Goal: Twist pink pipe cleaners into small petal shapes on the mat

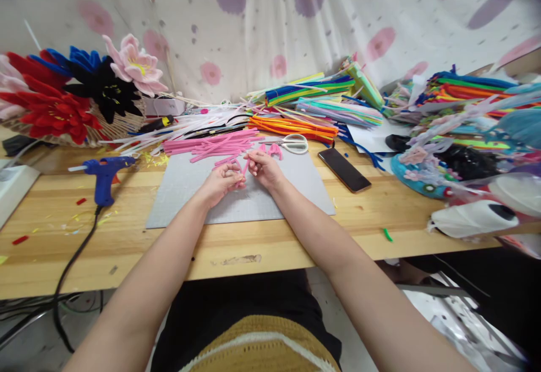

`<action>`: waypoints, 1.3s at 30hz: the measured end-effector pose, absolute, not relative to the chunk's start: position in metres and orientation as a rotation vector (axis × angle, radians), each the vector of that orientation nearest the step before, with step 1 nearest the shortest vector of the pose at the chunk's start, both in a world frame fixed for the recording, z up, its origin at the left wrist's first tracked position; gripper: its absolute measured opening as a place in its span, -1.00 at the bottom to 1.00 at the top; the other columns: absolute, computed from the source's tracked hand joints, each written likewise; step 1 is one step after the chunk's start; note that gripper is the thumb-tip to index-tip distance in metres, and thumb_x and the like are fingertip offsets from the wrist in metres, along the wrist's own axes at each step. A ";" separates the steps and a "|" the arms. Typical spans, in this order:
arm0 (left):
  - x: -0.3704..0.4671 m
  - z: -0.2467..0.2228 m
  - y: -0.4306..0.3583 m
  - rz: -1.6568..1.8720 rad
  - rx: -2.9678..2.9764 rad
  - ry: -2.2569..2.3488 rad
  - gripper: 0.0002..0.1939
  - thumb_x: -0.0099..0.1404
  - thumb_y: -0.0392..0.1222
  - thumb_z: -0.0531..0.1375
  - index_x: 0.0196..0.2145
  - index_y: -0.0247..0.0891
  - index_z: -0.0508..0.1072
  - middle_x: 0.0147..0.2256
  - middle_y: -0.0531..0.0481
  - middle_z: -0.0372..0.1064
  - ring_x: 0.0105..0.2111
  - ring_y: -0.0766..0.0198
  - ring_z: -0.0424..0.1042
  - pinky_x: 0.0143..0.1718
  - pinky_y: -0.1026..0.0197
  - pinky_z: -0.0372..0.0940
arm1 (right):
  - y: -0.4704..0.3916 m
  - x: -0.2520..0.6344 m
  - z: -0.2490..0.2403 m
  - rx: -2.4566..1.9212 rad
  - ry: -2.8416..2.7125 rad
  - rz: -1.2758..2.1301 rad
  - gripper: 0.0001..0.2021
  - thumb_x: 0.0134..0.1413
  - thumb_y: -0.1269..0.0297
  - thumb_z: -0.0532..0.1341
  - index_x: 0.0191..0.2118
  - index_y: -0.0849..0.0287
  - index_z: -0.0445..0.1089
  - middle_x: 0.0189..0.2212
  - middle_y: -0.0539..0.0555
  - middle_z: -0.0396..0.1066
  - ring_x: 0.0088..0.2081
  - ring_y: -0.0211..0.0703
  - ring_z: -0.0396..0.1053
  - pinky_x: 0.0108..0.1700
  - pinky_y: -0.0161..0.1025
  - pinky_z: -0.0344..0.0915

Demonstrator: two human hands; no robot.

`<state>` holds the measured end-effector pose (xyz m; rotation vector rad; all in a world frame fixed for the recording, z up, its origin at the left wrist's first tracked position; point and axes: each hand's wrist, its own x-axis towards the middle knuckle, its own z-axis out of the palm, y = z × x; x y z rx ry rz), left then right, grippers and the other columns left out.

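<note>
Over the grey mat (177, 197), my left hand (223, 183) and my right hand (264, 169) are close together, fingers pinched around a short pink pipe cleaner (245, 168). Its ends are partly hidden by my fingers. Just beyond them, a pile of pink pipe cleaners (211, 145) lies across the mat's far edge. Small bent pink pieces (275, 151) rest past my right hand, beside scissors with white handles (296, 144).
A blue glue gun (105, 177) stands at left with its cord trailing off the table. Fuzzy flowers (105, 90) fill the back left. A phone (344, 169) lies right of the mat. Bundles of orange pipe cleaners (293, 128) and other colours line the back.
</note>
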<state>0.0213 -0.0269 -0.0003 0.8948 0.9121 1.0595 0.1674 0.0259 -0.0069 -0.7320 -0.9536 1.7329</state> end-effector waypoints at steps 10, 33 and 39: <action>0.023 -0.001 -0.024 1.223 1.113 1.198 -0.57 -0.13 -0.14 0.37 -0.31 -0.26 0.29 -0.59 0.11 0.40 -0.59 0.34 0.39 -0.48 0.26 0.31 | 0.020 0.159 -0.012 -0.710 -1.325 1.648 -0.75 -0.18 0.16 0.30 -0.40 0.17 0.29 -0.55 -0.11 0.27 -0.55 -0.39 0.23 -0.50 -0.38 0.18; 0.015 -0.015 -0.021 0.803 2.199 1.910 -0.87 0.18 -0.17 0.15 -0.37 -0.23 0.47 -0.29 -0.12 0.39 -0.20 0.09 0.34 -0.10 0.06 0.21 | 0.038 0.176 -0.028 -1.222 -1.846 0.942 -0.60 -0.10 0.43 0.09 -0.06 0.20 0.36 -0.51 -0.06 0.39 -0.45 -0.31 0.31 -0.31 -0.32 0.24; 0.011 -0.017 -0.018 0.862 2.123 1.903 -0.89 0.08 -0.29 0.15 -0.41 -0.21 0.47 -0.31 -0.09 0.40 -0.24 0.11 0.36 -0.12 0.09 0.22 | 0.034 0.173 -0.024 -1.212 -1.900 0.875 -0.54 -0.14 0.48 0.10 -0.02 0.18 0.35 -0.43 -0.02 0.43 -0.41 -0.28 0.33 -0.27 -0.29 0.27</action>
